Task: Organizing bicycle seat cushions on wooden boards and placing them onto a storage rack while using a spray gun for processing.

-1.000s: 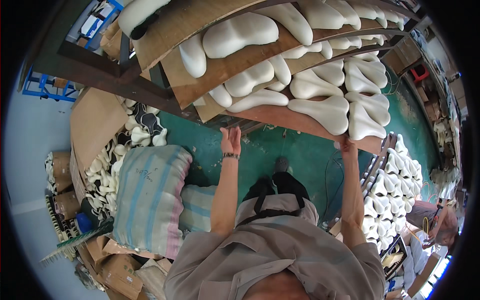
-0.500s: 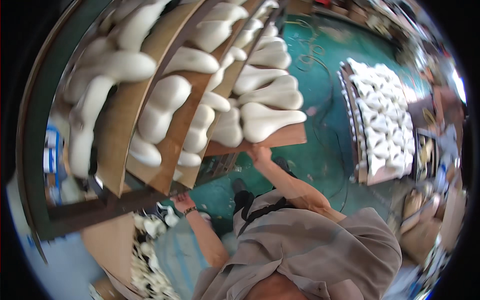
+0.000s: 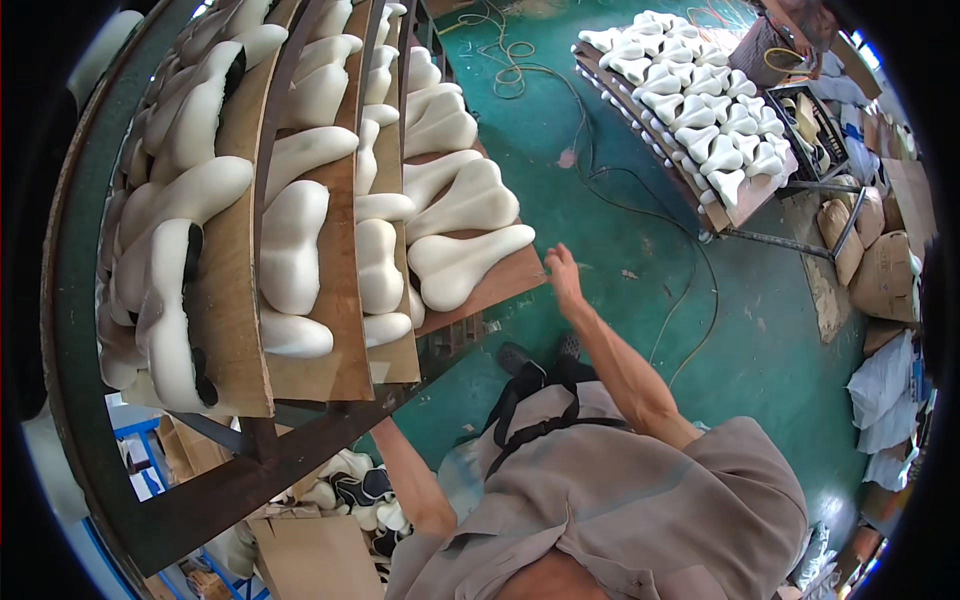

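White bicycle saddle pads (image 3: pixel 470 265) lie in rows on stacked wooden boards (image 3: pixel 490 293) in a dark metal rack (image 3: pixel 270 470) at my left. The lowest visible board juts out toward the right. Beside its right corner is my right hand (image 3: pixel 562 275), fingers apart and holding nothing; whether a fingertip touches the board I cannot tell. My left forearm (image 3: pixel 412 480) reaches up to the rack's near rail, which hides the hand and its fingers.
Another board of white saddle pads (image 3: pixel 700 110) stands on a metal frame at the far right, near another person (image 3: pixel 780 45). A hose (image 3: pixel 590 150) winds over the green floor. Cardboard (image 3: pixel 310 555) and loose pads sit below the rack, bags (image 3: pixel 880 270) along the right.
My right hand has come off the board's near edge and moved right to its corner. The left hand has gone behind the rail. My view has turned, shifting the rack left.
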